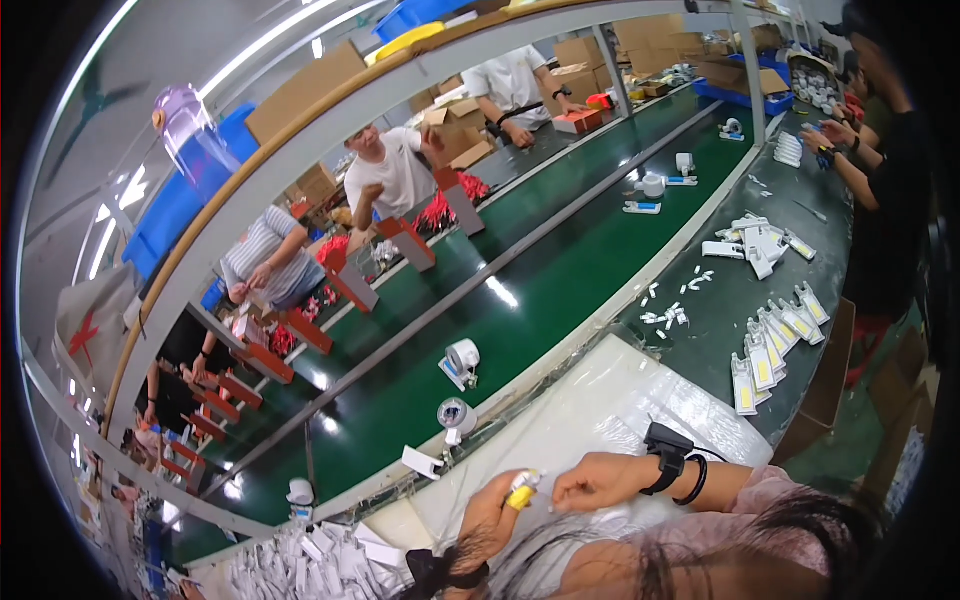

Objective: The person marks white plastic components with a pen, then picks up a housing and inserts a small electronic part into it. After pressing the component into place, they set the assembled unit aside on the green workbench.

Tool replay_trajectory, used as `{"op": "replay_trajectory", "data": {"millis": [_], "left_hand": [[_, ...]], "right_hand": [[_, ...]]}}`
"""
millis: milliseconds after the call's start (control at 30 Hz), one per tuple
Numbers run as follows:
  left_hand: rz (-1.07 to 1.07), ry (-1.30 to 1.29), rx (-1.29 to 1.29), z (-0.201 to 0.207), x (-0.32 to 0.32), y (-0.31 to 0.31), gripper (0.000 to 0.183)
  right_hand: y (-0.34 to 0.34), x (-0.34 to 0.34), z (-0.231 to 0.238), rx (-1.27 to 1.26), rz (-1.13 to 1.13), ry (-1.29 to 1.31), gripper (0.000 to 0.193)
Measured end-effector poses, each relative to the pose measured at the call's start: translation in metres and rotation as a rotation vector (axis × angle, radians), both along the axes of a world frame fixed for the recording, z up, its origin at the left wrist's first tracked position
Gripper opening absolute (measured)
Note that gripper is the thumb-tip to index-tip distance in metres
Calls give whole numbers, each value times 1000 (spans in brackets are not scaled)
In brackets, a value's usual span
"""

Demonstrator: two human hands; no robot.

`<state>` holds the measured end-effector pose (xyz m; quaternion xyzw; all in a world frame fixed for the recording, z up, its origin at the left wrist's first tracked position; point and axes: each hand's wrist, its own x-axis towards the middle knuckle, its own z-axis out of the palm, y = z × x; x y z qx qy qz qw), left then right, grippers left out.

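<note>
Low in the middle of the view, my left hand (488, 515) is closed, with yellow wrapping around one fingertip. A small whitish piece (528, 478) shows at its fingertips, too small to name. Just to its right, my right hand (598, 482) has its fingers curled together; whatever they may hold is hidden. Both hands are above a pale, plastic-covered work surface (600, 400). Beyond my left hand, a white rectangular casing (422, 462) lies by the conveyor edge, near a round white lamp head (456, 418). Loose hair covers part of my forearms.
A heap of white casings (310, 565) lies at the lower left. The green conveyor belt (560, 290) carries several white lamp units. On the dark table (720, 330) at right are white panels with yellow strips (770, 350) and small white pieces (665, 318). Co-workers stand across the belt and at right.
</note>
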<state>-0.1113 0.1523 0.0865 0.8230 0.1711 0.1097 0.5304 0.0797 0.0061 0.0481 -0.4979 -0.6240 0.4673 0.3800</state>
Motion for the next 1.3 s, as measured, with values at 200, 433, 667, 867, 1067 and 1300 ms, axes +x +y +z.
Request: {"op": "replay_trajectory", "data": {"millis": [200, 433, 667, 867, 1067, 1300], "left_hand": [[206, -51, -359, -24, 19, 1, 22], [251, -68, -671, -32, 31, -3, 27], [143, -171, -645, -41, 24, -18, 36], [115, -215, -596, -43, 23, -24, 35], [111, -221, -553, -42, 24, -25, 29], [113, -208, -509, -42, 24, -26, 28]], "right_hand": [[15, -5, -15, 621, -740, -442, 15], [22, 0, -13, 710, -717, -346, 21], [18, -12, -13, 779, -658, -371, 23], [15, -10, -15, 778, -619, -382, 26], [16, -8, -16, 813, -649, -409, 30], [18, -8, -19, 819, -663, -433, 27]]}}
